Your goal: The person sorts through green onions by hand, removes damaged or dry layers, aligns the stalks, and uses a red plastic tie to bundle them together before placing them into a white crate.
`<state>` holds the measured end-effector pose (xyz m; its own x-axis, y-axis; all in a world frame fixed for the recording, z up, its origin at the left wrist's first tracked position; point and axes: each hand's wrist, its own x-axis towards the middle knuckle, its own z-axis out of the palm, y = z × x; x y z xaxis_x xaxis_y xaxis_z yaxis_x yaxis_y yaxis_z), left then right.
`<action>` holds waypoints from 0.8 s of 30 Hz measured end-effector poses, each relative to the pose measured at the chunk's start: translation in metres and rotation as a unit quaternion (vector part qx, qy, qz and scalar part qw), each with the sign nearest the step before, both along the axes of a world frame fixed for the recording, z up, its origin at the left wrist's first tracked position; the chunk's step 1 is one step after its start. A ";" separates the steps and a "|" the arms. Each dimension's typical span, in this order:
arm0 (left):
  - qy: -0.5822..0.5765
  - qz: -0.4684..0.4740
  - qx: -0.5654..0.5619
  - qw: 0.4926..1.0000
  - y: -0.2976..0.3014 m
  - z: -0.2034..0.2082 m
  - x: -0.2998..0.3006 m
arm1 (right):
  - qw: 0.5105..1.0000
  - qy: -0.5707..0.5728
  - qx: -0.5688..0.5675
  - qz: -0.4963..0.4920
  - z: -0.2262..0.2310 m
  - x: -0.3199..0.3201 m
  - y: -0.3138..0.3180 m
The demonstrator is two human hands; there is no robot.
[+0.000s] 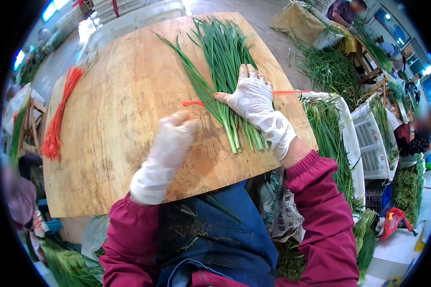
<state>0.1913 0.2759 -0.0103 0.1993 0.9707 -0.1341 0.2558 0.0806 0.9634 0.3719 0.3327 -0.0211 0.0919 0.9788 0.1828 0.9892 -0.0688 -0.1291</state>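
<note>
Greens (220,48): on the wooden board (119,110), right of its middle, tips toward the far right corner, stem ends near the near edge.
Right hand (256,99): laid over them, fingers spread.
Left hand (176,133): blurred, curled into a fist; cannot tell if it pinches anything.
Feel: probably light, floppy, easily bruised.
Hold: best around the pale, firmer stems.

Here's our one view, high on the worker's head, tipped steeply down past the lap (225,229), the hands (257,101) and wooden surface (129,105) close below, fisheye bending the room around the rim.
</note>
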 end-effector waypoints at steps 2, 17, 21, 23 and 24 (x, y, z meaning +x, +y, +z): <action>-0.170 -0.003 -0.097 0.981 -0.012 0.016 -0.022 | 1.000 -0.002 0.003 0.004 0.002 0.000 -0.001; 0.167 0.083 -0.217 0.958 -0.181 0.019 -0.210 | 0.812 0.510 0.272 -0.078 0.070 0.194 -0.127; 0.176 0.055 -0.134 0.974 -0.199 -0.043 -0.257 | 0.753 0.530 0.296 -0.254 0.044 0.260 -0.234; 0.252 0.076 0.031 0.964 -0.201 -0.045 -0.205 | 0.732 0.513 0.294 -0.339 0.021 0.282 -0.293; 0.283 0.064 0.087 0.953 -0.196 -0.059 -0.193 | 0.737 0.476 0.288 -0.384 0.013 0.284 -0.318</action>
<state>-0.0021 0.0802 -0.0694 0.0208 0.9996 -0.0206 0.7367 -0.0014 0.6763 0.6558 0.0145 -0.0079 0.9333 0.3565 0.0426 0.1298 -0.2244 -0.9658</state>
